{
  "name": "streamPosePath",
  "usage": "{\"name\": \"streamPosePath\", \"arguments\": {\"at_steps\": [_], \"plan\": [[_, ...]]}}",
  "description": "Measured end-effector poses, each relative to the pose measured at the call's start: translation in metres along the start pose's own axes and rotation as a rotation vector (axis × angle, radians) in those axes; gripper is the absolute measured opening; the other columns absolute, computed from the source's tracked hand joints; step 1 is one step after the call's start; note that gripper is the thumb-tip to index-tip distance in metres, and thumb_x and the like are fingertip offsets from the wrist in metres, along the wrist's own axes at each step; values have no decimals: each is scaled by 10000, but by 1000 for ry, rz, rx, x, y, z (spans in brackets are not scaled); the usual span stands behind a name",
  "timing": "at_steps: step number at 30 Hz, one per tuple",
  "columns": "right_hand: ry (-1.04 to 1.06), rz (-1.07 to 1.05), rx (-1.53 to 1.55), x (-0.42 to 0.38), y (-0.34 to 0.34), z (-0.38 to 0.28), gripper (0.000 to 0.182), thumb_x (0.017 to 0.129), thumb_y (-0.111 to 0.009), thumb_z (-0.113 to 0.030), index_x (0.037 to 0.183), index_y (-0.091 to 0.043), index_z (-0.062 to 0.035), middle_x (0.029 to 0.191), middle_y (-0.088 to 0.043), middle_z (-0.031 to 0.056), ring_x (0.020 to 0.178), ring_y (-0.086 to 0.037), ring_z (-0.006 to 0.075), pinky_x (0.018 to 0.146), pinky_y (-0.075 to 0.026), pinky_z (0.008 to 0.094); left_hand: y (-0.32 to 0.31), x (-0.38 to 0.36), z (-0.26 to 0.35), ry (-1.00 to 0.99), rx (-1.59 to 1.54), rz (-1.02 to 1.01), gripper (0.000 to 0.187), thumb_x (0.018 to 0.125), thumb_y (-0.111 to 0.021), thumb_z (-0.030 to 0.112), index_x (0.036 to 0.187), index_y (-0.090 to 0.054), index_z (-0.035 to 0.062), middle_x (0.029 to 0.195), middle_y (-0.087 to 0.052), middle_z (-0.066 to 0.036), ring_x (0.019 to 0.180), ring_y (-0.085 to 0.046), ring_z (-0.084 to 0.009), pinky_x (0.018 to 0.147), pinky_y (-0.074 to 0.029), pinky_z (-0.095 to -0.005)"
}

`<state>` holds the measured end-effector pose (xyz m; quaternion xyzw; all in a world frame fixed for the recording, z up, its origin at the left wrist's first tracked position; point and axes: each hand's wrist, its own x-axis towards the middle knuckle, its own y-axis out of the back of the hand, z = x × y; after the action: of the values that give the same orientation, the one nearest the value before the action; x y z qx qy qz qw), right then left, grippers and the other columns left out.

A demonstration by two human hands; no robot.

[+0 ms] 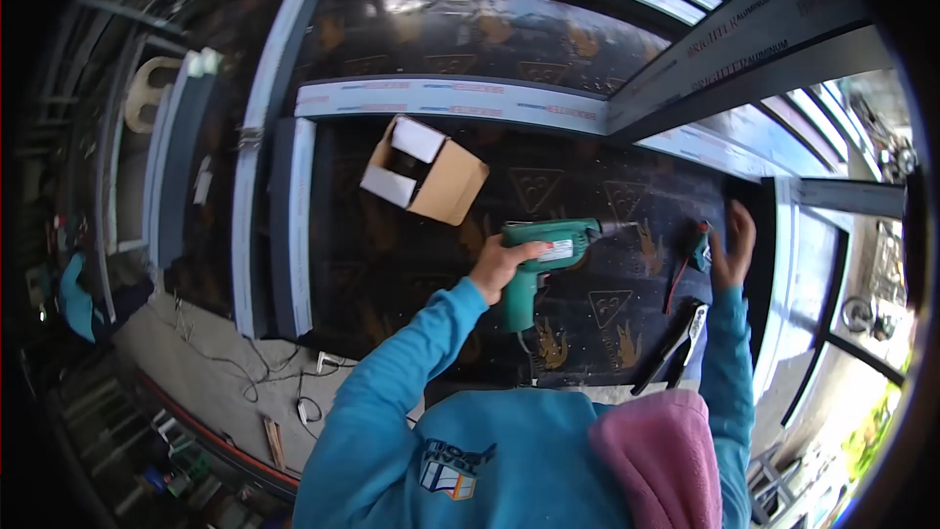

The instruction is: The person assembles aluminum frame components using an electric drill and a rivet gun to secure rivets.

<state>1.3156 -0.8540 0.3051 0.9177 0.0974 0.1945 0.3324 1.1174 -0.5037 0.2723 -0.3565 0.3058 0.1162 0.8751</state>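
Observation:
My left hand (506, 263) lies on the upper back of a green power drill (553, 245), fingers bent over its body. The drill rests on the dark printed board (587, 279), its bit pointing right. On the right, my right hand (734, 245) has its fingers apart beside a small dark green tool (701, 247) with a red part; whether it touches that tool is unclear. Below that hand lie black-handled locking pliers (685, 338). An open cardboard box (446, 182) with white inner flaps sits tilted above and left of the drill.
Film-covered aluminum profiles (450, 101) frame the board, and one large profile (754, 34) rises at the upper right. Cables (253, 372) trail over the floor at lower left. A beige chair (149, 93) stands at far left. Pink cloth (661, 451) hangs over my front.

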Motion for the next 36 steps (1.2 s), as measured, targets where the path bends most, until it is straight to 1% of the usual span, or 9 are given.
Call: {"name": "streamPosePath", "arguments": {"at_steps": [5,7,8,11,17,19,21,23,36], "plan": [[-329,69,-67,-211,66,51,491,870,-648,-142,1293,-460,19,1278,-505,170,1175,-492,269,1020,-374,377,-2,27,-46,-280,104,107,439,750,-783,277,1084,-606,54,1000,-662,-101,904,-647,-191,768,-534,-336],[-17,97,-666,-267,60,81,671,758,-722,-268,1293,-446,27,1074,-578,140,962,-565,244,830,-463,338,11,37,-51,-550,669,312,563,697,-803,417,1056,-576,47,972,-636,-135,951,-623,-266,819,-490,-368],[-333,85,-361,-279,52,76,700,748,-753,-419,1239,-484,2,1210,-512,238,1111,-488,401,983,-372,468,8,29,-43,-545,793,322,591,681,-802,453,1035,-565,43,937,-619,-141,938,-615,-300,820,-478,-389],[-265,113,-402,-277,42,70,668,744,-743,-375,1237,-488,-4,1173,-538,219,1087,-514,373,954,-402,441,-4,0,-16,-713,1361,680,537,670,-792,442,959,-552,58,848,-565,-126,870,-588,-329,773,-471,-428],[-188,126,-404,-245,33,60,647,738,-727,-336,1239,-486,-6,1132,-555,198,1049,-533,346,920,-422,413,7,-31,108,-1308,1259,839,87,804,-554,105,823,-492,48,825,-550,-153,836,-547,-355,760,-432,-475],[-174,132,-421,-239,33,52,640,736,-721,-323,1239,-486,-7,1119,-560,191,1037,-540,336,909,-429,404,39,-8,127,-1240,1471,918,75,807,-562,110,848,-571,48,880,-616,-163,878,-586,-352,783,-466,-426],[-176,126,-430,-240,23,38,634,733,-716,-310,1240,-485,-7,1105,-566,184,1025,-546,327,897,-436,394,71,22,141,-428,2193,673,332,865,-513,157,1164,-644,102,1185,-626,-163,1171,-551,-296,980,-429,-399],[-186,109,-439,-245,10,20,628,731,-711,-297,1240,-485,-8,1092,-572,177,1012,-552,318,886,-443,385,108,77,134,-238,1912,673,296,895,-493,181,1126,-666,118,1186,-637,-90,1193,-536,-282,1016,-403,-404],[-245,-165,-189,-227,6,-62,615,721,-684,-253,1246,-478,-9,1038,-585,150,954,-570,284,838,-461,349,105,-30,124,-225,1991,514,251,881,-526,129,1036,-703,41,1100,-675,-148,1037,-645,-287,873,-516,-372]]}}
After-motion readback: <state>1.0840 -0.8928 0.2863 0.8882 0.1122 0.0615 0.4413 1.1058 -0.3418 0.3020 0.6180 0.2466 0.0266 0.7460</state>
